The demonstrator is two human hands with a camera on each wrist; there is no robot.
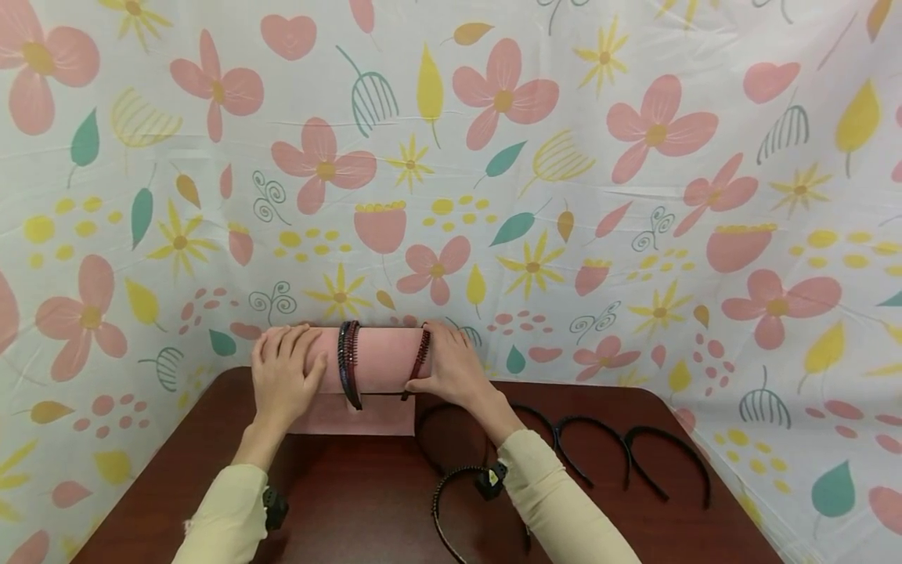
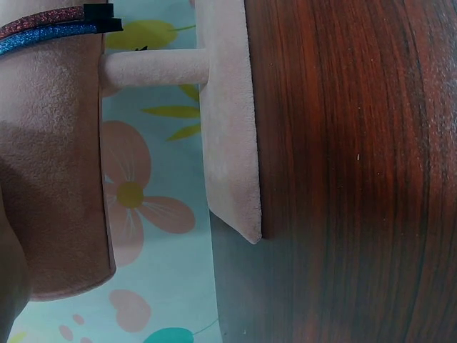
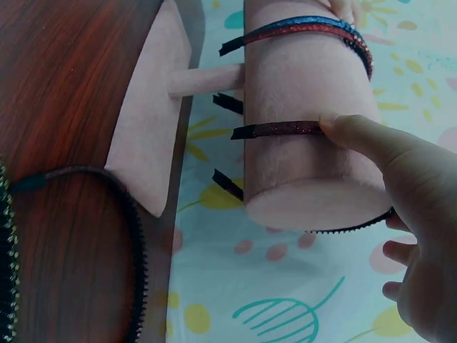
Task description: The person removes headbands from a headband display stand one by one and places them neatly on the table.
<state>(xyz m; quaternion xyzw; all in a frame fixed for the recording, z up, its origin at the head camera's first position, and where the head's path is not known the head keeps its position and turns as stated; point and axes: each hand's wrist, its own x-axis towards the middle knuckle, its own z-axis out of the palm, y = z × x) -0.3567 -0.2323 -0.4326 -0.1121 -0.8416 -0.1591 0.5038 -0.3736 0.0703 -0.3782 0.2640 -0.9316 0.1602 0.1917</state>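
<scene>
A pink plush headband stand (image 1: 386, 352), a roll on a short post and flat base, stands at the back of the table. My left hand (image 1: 285, 372) grips the roll's left end, fingers over its top and thumb in front. Near the right end, my right hand (image 1: 454, 368) holds a dark red glittery headband (image 3: 289, 128), its thumb pressing the band against the roll. That band sits slanted in the head view. Around the roll's middle, a blue headband (image 2: 50, 34) and a red headband (image 2: 43, 19) lie side by side. The left fingers are mostly hidden in the left wrist view.
Several dark headbands lie on the brown table (image 1: 352, 486), including a black headband (image 1: 676, 439) at the right. A beaded headband (image 1: 435, 501) lies in front, under my right forearm. A flowered cloth (image 1: 451, 196) hangs just behind the table.
</scene>
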